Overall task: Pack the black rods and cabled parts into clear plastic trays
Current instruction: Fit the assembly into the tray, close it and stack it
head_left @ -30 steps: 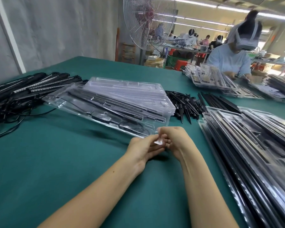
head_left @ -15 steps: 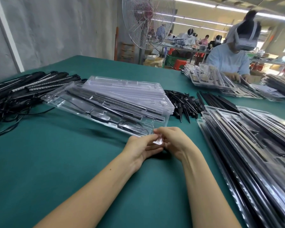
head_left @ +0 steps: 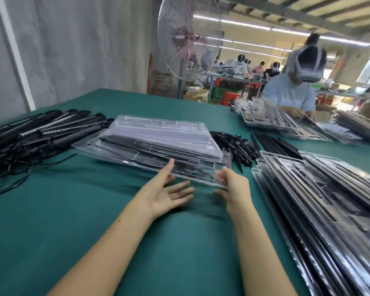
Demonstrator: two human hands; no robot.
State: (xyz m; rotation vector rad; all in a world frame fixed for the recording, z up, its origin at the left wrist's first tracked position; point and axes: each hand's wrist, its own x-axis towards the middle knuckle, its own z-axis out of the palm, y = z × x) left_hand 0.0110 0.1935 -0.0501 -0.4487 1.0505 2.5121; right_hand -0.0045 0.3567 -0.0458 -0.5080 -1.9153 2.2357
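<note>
Packing is partly done: many full trays (head_left: 320, 201) lie stacked on the right, and one clear tray (head_left: 150, 152) with black parts in it sits on the empty trays (head_left: 162, 127) in the middle. A heap of cabled rods (head_left: 51, 133) waits on the left. The left hand (head_left: 169, 195) is spread wide, palm up, just by the tray's near edge. The right hand (head_left: 235, 189) is half bent at the tray's near corner; blur hides whether it grips.
</note>
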